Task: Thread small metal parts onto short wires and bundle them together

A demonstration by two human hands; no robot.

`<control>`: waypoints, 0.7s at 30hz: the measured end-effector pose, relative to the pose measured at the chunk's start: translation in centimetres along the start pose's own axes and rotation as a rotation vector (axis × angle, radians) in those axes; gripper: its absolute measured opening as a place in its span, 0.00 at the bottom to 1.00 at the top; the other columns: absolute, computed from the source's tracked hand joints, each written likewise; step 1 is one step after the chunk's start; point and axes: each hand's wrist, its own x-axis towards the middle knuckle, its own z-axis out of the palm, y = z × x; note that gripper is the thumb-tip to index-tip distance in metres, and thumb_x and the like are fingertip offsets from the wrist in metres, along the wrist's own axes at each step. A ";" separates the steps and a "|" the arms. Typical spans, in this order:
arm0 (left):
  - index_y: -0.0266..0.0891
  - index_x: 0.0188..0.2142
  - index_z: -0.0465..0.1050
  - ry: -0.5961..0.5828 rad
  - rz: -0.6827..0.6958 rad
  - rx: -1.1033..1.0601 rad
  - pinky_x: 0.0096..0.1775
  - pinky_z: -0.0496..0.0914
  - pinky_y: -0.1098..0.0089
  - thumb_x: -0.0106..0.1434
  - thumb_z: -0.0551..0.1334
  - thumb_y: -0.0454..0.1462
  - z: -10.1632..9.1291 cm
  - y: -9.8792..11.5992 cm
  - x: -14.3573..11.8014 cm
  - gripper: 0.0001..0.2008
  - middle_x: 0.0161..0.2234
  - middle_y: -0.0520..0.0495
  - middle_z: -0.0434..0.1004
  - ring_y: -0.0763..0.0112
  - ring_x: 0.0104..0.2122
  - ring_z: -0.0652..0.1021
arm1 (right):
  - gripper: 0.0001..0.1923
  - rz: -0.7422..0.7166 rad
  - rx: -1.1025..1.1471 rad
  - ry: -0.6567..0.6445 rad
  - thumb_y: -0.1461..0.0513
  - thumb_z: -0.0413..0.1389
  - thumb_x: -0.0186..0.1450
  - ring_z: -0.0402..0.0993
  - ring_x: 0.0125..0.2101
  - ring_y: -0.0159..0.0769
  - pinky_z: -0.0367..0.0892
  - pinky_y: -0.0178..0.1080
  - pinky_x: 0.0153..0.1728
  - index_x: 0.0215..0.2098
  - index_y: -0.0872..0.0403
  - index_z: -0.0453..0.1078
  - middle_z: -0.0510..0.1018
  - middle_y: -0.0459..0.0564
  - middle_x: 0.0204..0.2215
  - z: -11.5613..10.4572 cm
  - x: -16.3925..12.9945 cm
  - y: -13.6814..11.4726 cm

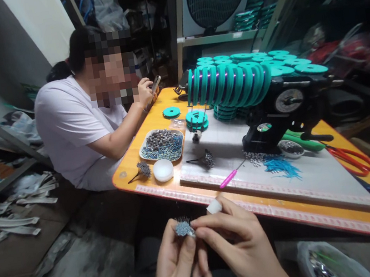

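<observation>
My left hand (pixel 173 264) and my right hand (pixel 241 245) meet below the near edge of the orange table (pixel 174 186). Between the fingertips of both is a small bundle of grey-blue metal pieces (pixel 184 228). A white tape wrap (pixel 214 206) covers one right fingertip. On the white board (pixel 315 180) lie a pink-handled tool (pixel 228 178), a second bundle (pixel 207 158) and loose blue strands (pixel 280 165). A third bundle (pixel 143 169) and a white round lid (pixel 163 170) lie on the table's left part.
A person in a white shirt (pixel 69 122) sits at the left holding a phone (pixel 156 84). A tray of small pieces (pixel 162 145), teal spools (pixel 228 82) on a black winding machine (pixel 281 115), red scissors (pixel 353 158) and a bag (pixel 323 266) surround me.
</observation>
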 end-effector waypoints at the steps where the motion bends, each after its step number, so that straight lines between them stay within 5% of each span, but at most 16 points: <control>1: 0.40 0.34 0.61 0.013 0.000 0.012 0.17 0.66 0.81 0.53 0.69 0.58 0.0 0.0 0.0 0.29 0.18 0.60 0.62 0.84 0.16 0.61 | 0.07 0.014 0.021 -0.013 0.63 0.59 0.66 0.72 0.27 0.22 0.68 0.25 0.26 0.37 0.54 0.81 0.71 0.48 0.27 0.0 0.0 0.0; 7: 0.39 0.34 0.60 0.072 0.038 0.073 0.17 0.61 0.82 0.54 0.68 0.59 0.5 -0.4 0.0 0.29 0.18 0.61 0.61 0.85 0.14 0.63 | 0.08 0.069 0.003 -0.037 0.63 0.59 0.66 0.68 0.26 0.23 0.65 0.27 0.25 0.34 0.57 0.80 0.70 0.49 0.27 0.3 -0.4 -0.2; 12: 0.41 0.34 0.57 0.200 0.103 -0.002 0.15 0.57 0.84 0.54 0.68 0.59 0.6 -0.4 0.0 0.29 0.18 0.63 0.60 0.85 0.13 0.61 | 0.06 -0.062 -0.090 0.037 0.67 0.59 0.65 0.68 0.26 0.20 0.64 0.23 0.25 0.35 0.54 0.79 0.71 0.47 0.25 0.2 -0.6 0.0; 21: 0.39 0.32 0.59 0.145 0.074 0.001 0.15 0.53 0.85 0.57 0.67 0.58 -0.1 0.1 0.0 0.27 0.18 0.62 0.60 0.87 0.12 0.59 | 0.06 -0.124 -0.216 -0.008 0.67 0.59 0.65 0.67 0.27 0.23 0.62 0.26 0.28 0.34 0.54 0.78 0.69 0.47 0.26 0.1 -0.6 -0.3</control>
